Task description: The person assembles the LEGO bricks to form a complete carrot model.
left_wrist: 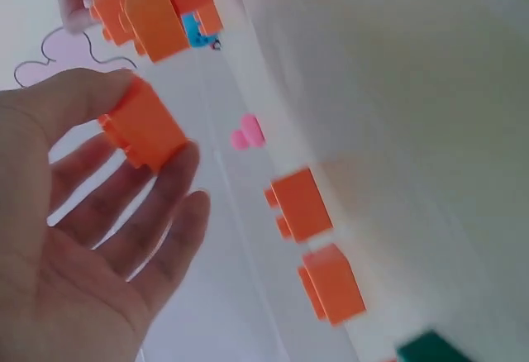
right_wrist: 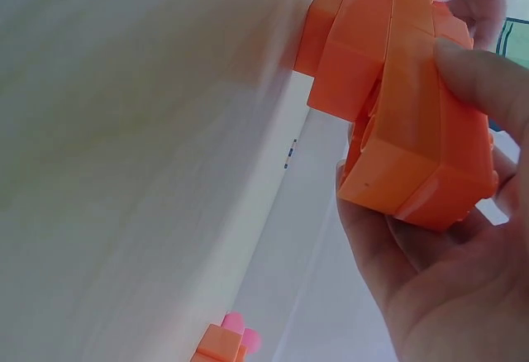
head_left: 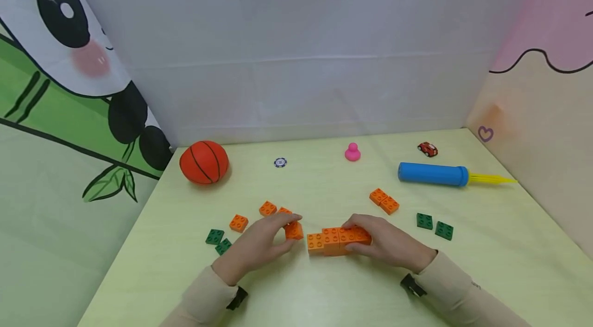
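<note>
My left hand (head_left: 254, 250) pinches one orange building brick (head_left: 294, 230) between thumb and fingers; the left wrist view shows this brick (left_wrist: 149, 126) with its studs turned sideways. To the right, my right hand (head_left: 386, 244) grips a joined block of several orange bricks (head_left: 331, 242) at its right end. In the right wrist view the joined block (right_wrist: 405, 130) has a stepped shape, its far end one layer and the held end stacked higher. A small gap separates the left hand's brick from the block's left end in the head view.
Loose orange bricks (head_left: 238, 223) and two green bricks (head_left: 214, 237) lie by my left hand. Right of centre are two orange bricks (head_left: 384, 201) and two green ones (head_left: 444, 230). Farther back sit a basketball (head_left: 204, 162), chip (head_left: 280, 162), pink toy (head_left: 352, 152), red car (head_left: 428, 149) and blue pump (head_left: 433, 174).
</note>
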`<state>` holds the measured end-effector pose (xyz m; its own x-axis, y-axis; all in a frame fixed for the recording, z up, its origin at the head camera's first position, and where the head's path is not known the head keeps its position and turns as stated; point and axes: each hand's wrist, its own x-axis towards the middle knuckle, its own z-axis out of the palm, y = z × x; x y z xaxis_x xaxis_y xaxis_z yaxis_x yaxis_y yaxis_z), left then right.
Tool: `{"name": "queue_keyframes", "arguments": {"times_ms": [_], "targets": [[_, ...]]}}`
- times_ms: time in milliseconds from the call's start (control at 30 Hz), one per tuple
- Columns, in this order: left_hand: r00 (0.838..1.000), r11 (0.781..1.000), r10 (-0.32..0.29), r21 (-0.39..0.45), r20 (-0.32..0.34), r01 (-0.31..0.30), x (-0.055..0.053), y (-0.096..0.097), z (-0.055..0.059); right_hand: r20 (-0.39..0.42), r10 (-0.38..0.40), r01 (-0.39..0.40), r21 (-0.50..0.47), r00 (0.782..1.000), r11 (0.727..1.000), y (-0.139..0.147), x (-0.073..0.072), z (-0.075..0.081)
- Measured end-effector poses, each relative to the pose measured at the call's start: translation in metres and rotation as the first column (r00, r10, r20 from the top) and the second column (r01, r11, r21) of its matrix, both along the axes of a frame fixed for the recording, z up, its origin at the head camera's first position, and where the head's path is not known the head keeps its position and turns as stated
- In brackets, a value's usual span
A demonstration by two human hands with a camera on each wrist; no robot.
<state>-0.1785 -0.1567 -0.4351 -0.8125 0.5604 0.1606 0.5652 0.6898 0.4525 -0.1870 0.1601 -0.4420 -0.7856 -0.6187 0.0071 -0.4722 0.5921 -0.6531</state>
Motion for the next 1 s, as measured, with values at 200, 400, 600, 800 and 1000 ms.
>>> {"name": "queue_keyframes", "arguments": {"times_ms": [200,400,600,800,1000], "targets": [[0.989,0.988,-0.127,0.073,-0.076,0.133,-0.001,0.021,0.000,-0.010,0.004,-0.004,-0.005,1.000,1.000,0.000,-0.001,-0.002],[0.989,0.988,-0.145,0.056,-0.011,0.145,-0.001,0.031,-0.003,0.000,0.009,-0.009,-0.005,1.000,1.000,-0.001,-0.001,-0.002],[0.983,0.990,-0.135,0.051,0.127,0.130,-0.002,0.034,-0.005,-0.003,0.006,-0.006,0.002,1.000,1.000,0.000,-0.001,-0.001],[0.954,0.992,-0.104,0.092,0.282,0.081,-0.005,0.034,-0.006,-0.007,0.012,-0.012,-0.001,1.000,1.000,0.000,-0.002,-0.002],[0.945,0.994,-0.093,0.090,0.312,0.068,-0.009,0.034,-0.009,-0.015,0.008,-0.008,-0.011,1.000,1.000,0.000,-0.002,-0.003]]}}
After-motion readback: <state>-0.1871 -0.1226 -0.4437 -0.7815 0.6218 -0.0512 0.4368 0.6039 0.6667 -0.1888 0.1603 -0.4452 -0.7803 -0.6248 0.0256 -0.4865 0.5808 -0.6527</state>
